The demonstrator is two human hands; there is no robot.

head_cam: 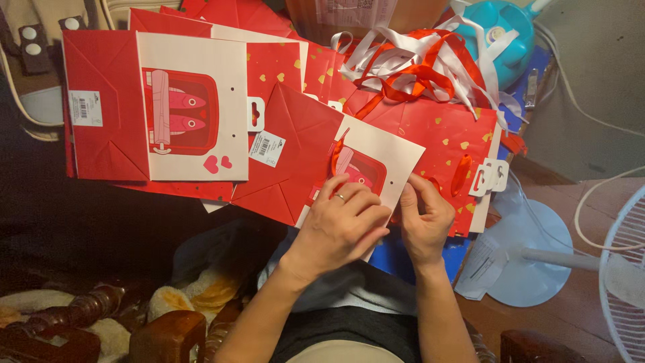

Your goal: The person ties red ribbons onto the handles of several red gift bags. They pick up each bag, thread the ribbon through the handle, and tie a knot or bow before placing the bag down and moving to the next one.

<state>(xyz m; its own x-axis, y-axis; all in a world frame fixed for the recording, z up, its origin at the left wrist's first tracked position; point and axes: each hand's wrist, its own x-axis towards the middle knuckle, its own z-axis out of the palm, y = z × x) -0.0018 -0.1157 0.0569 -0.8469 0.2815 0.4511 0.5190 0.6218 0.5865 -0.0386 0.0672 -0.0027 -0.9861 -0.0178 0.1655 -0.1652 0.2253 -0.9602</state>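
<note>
A flat red and white paper gift bag (306, 158) with a fish picture lies tilted in front of me. My left hand (342, 222), with a ring on one finger, rests on its white face with fingers curled. My right hand (424, 218) pinches the bag's right edge near a red ribbon handle (461, 175). Whether the left hand grips the bag or only presses on it I cannot tell.
A matching bag (158, 107) lies flat at the left on a pile of red bags with gold hearts (430, 128). A tangle of red and white ribbons (423, 64) sits behind. A white fan base (531, 249) and fan grille (628, 269) stand at the right. Carved wooden furniture (74, 323) is at bottom left.
</note>
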